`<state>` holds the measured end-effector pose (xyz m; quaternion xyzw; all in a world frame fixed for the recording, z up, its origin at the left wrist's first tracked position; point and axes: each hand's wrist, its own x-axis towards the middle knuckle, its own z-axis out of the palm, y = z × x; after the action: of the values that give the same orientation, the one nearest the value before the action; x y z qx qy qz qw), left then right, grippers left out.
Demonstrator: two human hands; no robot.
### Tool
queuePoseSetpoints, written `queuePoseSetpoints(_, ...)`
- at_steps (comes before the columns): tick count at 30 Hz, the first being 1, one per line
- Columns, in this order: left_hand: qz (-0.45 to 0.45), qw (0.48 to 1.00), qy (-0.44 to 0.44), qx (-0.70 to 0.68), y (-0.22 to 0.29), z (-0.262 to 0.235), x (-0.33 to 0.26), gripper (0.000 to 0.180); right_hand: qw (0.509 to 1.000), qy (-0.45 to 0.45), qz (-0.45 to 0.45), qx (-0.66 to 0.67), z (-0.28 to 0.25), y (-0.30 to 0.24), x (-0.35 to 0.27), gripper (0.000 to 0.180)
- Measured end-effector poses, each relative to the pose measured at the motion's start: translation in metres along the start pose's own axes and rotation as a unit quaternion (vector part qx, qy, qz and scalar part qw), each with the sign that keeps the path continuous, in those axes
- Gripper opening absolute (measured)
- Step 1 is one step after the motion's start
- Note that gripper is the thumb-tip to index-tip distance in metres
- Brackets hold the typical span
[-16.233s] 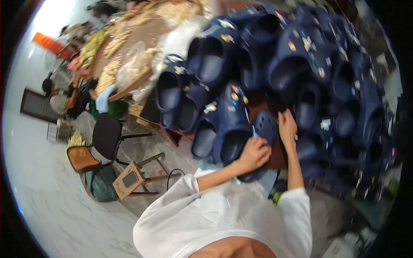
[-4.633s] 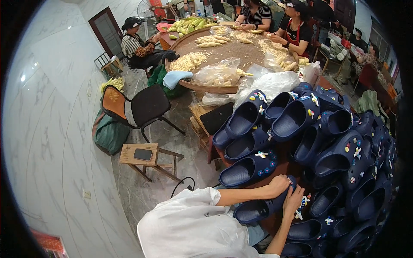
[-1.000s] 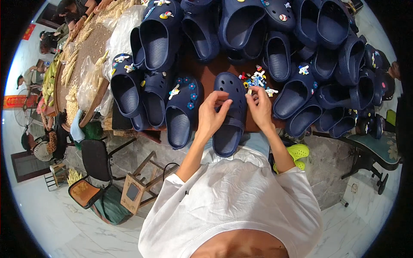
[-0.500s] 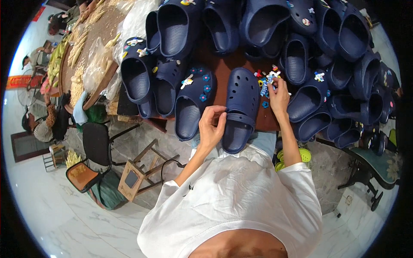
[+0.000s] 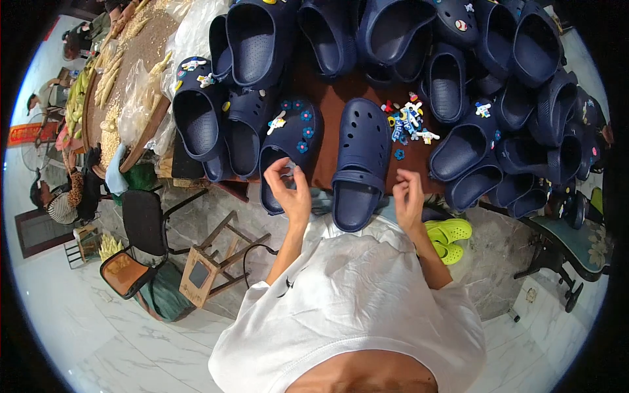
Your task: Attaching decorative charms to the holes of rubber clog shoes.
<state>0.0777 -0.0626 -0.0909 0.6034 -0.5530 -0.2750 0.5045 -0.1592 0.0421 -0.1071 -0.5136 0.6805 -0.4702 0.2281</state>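
Observation:
A plain navy clog [image 5: 362, 141] lies on the brown table in front of me, toe pointing away and heel strap across its back. No charm sits in its holes. To its left is a navy clog [image 5: 288, 131] decorated with blue flower charms and a white character charm. My left hand [image 5: 289, 193] hovers over the heel of that decorated clog, thumb and fingers apart. Right of the plain clog, near the table edge, my right hand [image 5: 409, 200] has its fingers curled together; whatever they may hold is hidden. Beyond it lies a small pile of colourful shoe charms [image 5: 409, 124].
Several navy clogs [image 5: 524, 111] are heaped along the back and right. At the far left stands a round tray [image 5: 147, 39] of pale kernels and cobs. A black chair [image 5: 144, 223], a wooden stool [image 5: 209, 262] and lime-green clogs [image 5: 449, 232] are on the floor.
My right hand has drawn back from the charm pile toward me, uncovering the charms. My left hand has left the plain clog's side and moved left over the decorated clog's heel.

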Motion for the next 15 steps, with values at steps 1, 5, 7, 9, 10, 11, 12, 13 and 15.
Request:
queuePoseSetpoints(1,-0.001,1.0,0.001,0.001,-0.007,-0.001,0.002,0.026,0.999,-0.026,0.015,0.019,0.002,0.0,-0.011,0.036)
queuePoseSetpoints(5,-0.026,1.0,-0.01,0.01,-0.025,-0.003,0.013,0.036,0.99,-0.103,0.086,0.05,0.014,0.001,-0.036,0.055)
queuePoseSetpoints(7,-0.046,0.996,-0.072,0.018,-0.023,0.002,0.017,0.041,0.981,-0.151,0.121,0.009,0.02,0.001,-0.039,0.072)
queuePoseSetpoints(9,-0.072,0.993,-0.09,0.023,-0.027,0.002,0.024,0.043,0.97,-0.179,0.164,0.007,0.025,-0.003,-0.036,0.083)
queuePoseSetpoints(10,-0.06,0.991,-0.122,0.008,-0.03,0.004,0.029,0.042,0.974,-0.165,0.152,-0.036,0.028,-0.005,-0.034,0.082)
queuePoseSetpoints(11,-0.049,0.987,-0.153,-0.007,-0.032,0.005,0.032,0.04,0.976,-0.15,0.139,-0.078,0.031,-0.007,-0.032,0.082)
queuePoseSetpoints(12,-0.085,0.981,-0.173,-0.014,-0.033,0.004,0.034,0.035,0.976,-0.15,0.137,-0.078,0.032,-0.009,-0.03,0.082)
queuePoseSetpoints(13,-0.084,0.981,-0.172,-0.015,-0.031,0.006,0.034,0.035,0.974,-0.15,0.149,-0.076,0.032,-0.011,-0.029,0.08)
queuePoseSetpoints(15,-0.126,0.97,-0.124,-0.167,-0.028,0.01,0.032,0.031,0.973,-0.151,0.158,-0.074,0.033,-0.016,-0.027,0.079)
